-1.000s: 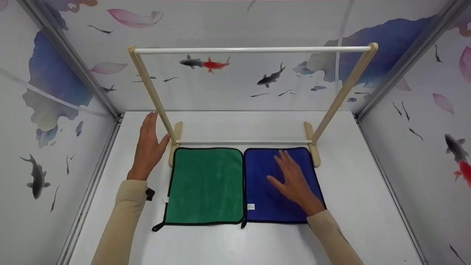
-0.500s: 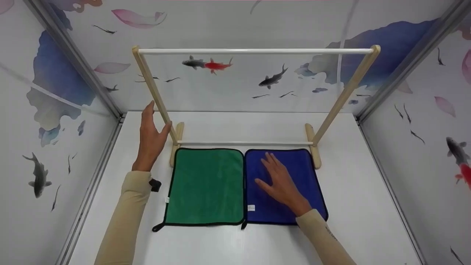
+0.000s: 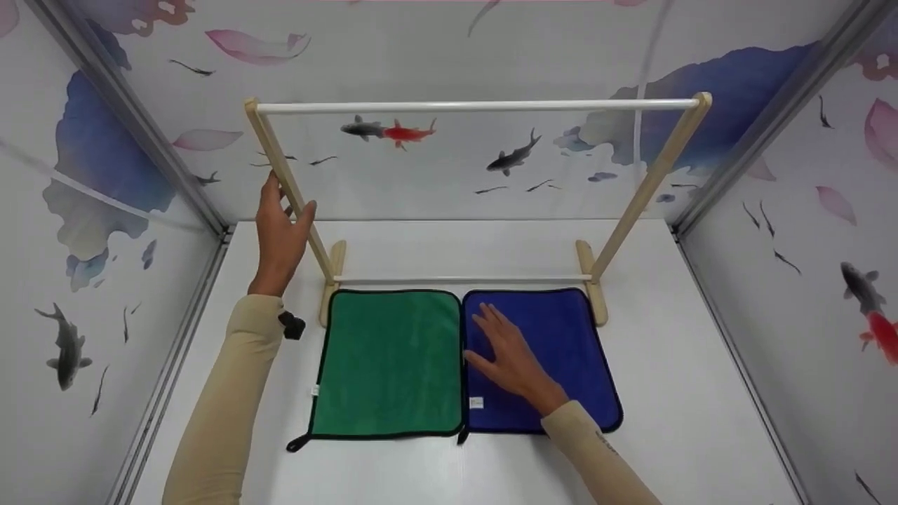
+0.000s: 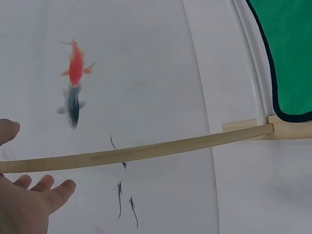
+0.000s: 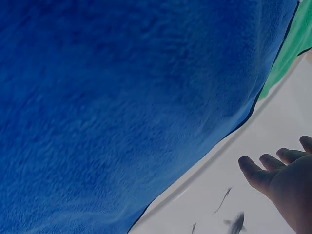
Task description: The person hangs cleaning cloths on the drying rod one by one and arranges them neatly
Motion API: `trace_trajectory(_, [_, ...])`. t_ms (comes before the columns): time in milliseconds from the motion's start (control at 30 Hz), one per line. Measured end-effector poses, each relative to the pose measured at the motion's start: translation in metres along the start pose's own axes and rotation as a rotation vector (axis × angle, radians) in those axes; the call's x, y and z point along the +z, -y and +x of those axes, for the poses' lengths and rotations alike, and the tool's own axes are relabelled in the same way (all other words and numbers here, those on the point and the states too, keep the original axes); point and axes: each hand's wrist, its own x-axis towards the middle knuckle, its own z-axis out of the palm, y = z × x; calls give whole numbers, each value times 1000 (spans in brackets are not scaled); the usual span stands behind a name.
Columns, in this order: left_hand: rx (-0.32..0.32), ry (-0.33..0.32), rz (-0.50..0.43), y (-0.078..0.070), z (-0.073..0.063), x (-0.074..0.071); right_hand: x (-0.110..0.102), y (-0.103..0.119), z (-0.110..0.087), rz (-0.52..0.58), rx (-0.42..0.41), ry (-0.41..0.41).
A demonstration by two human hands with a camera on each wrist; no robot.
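Observation:
In the head view, a wooden rack with a white top bar (image 3: 477, 106) stands behind two towels. My left hand (image 3: 277, 245) is at its left post (image 3: 278, 165), thumb on one side and fingers on the other. The left wrist view has the post (image 4: 156, 151) passing between the thumb and the loosely extended fingers of that hand (image 4: 24, 209). A green towel (image 3: 393, 365) with black edging lies flat at left, beside a matching blue towel (image 3: 561, 337). Over the blue one, my right hand (image 3: 512, 361) is spread with nothing in its fingers.
A thin white lower bar (image 3: 456, 278) joins the rack's wooden feet, just beyond the towels' far edges. The right post (image 3: 649, 182) leans outward in view. Fish-printed panels rise at the left, back and right of the white table (image 3: 666, 386).
My left hand has risen along the left post and come around it. Over the blue towel, my right hand has shifted left toward the green one. The towels and rack have stayed in place.

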Motion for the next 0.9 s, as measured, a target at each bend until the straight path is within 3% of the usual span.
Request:
trace_trajectory(200, [-11, -19, -65, -7, 9, 0, 8, 5, 6, 11, -12, -1])
trace_trajectory(433, [-12, -87, -70, -12, 7, 0, 21, 8, 12, 25, -14, 35])
trace_trajectory(600, [-18, -105, -97, -4, 5, -3, 31, 8, 16, 29, 6, 68])
trace_trajectory(767, [6, -79, -79, 7, 7, -3, 40, 4, 20, 30, 38, 84])
trace_trajectory(900, [17, -85, -49, 10, 9, -4, 49, 1, 29, 14, 3, 89])
